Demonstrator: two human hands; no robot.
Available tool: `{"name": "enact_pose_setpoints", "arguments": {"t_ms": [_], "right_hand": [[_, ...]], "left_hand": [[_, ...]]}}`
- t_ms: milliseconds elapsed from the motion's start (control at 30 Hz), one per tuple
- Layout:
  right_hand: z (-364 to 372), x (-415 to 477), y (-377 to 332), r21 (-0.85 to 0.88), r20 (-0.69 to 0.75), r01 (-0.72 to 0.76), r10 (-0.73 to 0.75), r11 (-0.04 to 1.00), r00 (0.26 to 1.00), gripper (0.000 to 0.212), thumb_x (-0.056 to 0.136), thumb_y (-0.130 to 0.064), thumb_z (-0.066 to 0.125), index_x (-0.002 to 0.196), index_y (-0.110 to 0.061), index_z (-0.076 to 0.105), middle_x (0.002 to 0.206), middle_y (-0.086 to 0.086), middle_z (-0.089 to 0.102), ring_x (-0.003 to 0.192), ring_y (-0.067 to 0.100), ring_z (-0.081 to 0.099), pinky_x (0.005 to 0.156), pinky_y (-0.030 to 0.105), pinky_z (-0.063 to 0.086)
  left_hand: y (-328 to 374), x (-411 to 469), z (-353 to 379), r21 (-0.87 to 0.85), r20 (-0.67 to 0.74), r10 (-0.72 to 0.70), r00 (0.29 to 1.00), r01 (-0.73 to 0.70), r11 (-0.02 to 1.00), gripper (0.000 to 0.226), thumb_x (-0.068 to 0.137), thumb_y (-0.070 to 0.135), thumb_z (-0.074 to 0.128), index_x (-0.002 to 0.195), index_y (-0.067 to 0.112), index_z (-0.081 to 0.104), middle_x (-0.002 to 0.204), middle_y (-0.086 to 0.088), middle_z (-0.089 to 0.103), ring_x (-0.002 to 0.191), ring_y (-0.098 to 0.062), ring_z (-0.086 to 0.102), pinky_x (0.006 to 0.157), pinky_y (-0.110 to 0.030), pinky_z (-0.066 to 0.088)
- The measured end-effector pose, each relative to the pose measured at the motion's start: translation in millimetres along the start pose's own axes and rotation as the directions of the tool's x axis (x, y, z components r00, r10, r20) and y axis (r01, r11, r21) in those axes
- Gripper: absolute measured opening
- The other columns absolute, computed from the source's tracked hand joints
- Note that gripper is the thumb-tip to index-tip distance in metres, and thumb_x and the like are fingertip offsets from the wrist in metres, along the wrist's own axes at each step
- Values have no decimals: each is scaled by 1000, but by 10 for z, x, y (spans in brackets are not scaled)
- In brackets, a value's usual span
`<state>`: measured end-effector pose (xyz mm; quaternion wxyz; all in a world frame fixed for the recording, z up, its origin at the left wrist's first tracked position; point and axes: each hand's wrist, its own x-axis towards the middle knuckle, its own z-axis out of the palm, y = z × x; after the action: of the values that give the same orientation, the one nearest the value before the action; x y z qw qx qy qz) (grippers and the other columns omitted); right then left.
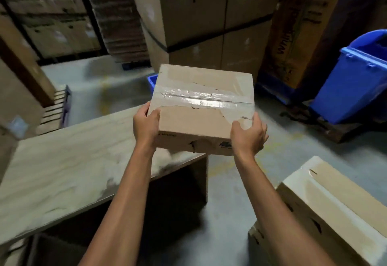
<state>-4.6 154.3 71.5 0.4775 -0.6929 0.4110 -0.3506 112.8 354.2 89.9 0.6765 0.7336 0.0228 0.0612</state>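
Observation:
A brown cardboard box [201, 98], taped shut with clear tape along its top seam and torn at the surface, is held in the air in front of me. My left hand [145, 124] grips its near left corner, thumb on top. My right hand [248, 134] grips its near right corner, thumb on the top face. The box hangs above the right end of a pale wooden table top [69, 173] and partly beyond its edge.
Another taped carton [335, 209] stands at the lower right on the concrete floor. A blue plastic bin [354, 81] sits at the right on a pallet. Tall stacked cartons [205, 18] and flattened cardboard [119, 18] fill the back. An open box [54, 251] lies under the table.

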Motion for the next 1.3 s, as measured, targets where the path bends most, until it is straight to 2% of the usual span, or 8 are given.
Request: {"name": "enact_pose_setpoints", "arguments": {"t_ms": [133, 367, 533, 767, 900, 1100, 1200, 1300], "right_hand": [[732, -507, -336, 6, 119, 57, -57, 998, 991, 46, 83, -26, 62, 129, -27, 58, 133, 1, 52, 122, 29, 42, 101, 43, 40], [1869, -1378, -472, -34, 382, 125, -103, 992, 919, 36, 82, -25, 62, 118, -29, 60, 132, 2, 53, 119, 28, 43, 101, 45, 41], [2362, -1777, -336, -74, 558, 158, -91, 985, 825, 52, 82, -19, 69, 134, -25, 61, 145, 2, 47, 132, 26, 40, 112, 50, 36], [3098, -1766, 30, -79, 722, 192, -77, 978, 688, 55, 79, -15, 74, 130, -29, 62, 138, -2, 55, 128, 21, 49, 104, 50, 50], [3538, -1605, 141, -92, 750, 205, -67, 974, 658, 56, 82, -12, 75, 135, -23, 60, 141, 1, 55, 134, 23, 46, 112, 44, 42], [4218, -1263, 250, -150, 808, 262, -34, 953, 588, 60, 85, -16, 75, 141, -18, 55, 148, 7, 48, 139, 27, 39, 115, 42, 35], [4521, -1162, 292, -172, 837, 343, -47, 924, 545, 59, 90, -22, 72, 146, -16, 51, 158, 11, 36, 146, 29, 29, 118, 40, 28], [4788, -1131, 266, -170, 861, 416, -70, 893, 503, 57, 97, -21, 63, 150, -13, 44, 164, 13, 22, 151, 29, 20, 120, 36, 23]], "left_hand": [[-133, 353, -919, 23, -131, -5, 991, 8, 1000, 16, 76, 40, 58, 82, 50, 69, 93, 16, 73, 95, -19, 67, 91, -49, 56], [-558, 766, -2219, 110, -291, -23, 956, 57, 992, 30, 90, 33, 60, 118, 28, 66, 111, 5, 70, 101, -20, 65, 87, -37, 55], [-1029, 878, -2853, 149, -306, -107, 946, 159, 976, 37, 88, 18, 63, 124, 26, 63, 114, 0, 69, 103, -24, 63, 88, -43, 57], [-1616, 1114, -3156, 135, -236, -197, 952, 233, 963, 50, 85, 10, 66, 132, 26, 56, 116, 4, 67, 106, -18, 64, 91, -45, 57], [-1825, 1455, -3161, 181, -177, -201, 963, 233, 956, 50, 91, 8, 66, 136, 24, 53, 117, 5, 66, 106, -15, 63, 89, -43, 57], [-2155, 2157, -3072, 242, -121, -221, 968, 244, 939, 50, 91, 5, 65, 137, 19, 51, 123, -1, 65, 112, -22, 62, 94, -40, 54], [-2320, 2415, -3053, 251, -117, -221, 968, 244, 937, 49, 92, 3, 64, 138, 17, 51, 125, -2, 64, 116, -21, 61, 95, -31, 50], [-2408, 2618, -3087, 270, -110, -218, 970, 240, 932, 51, 94, 6, 64, 141, 17, 48, 130, -1, 62, 119, -18, 59, 103, -34, 47]]}}
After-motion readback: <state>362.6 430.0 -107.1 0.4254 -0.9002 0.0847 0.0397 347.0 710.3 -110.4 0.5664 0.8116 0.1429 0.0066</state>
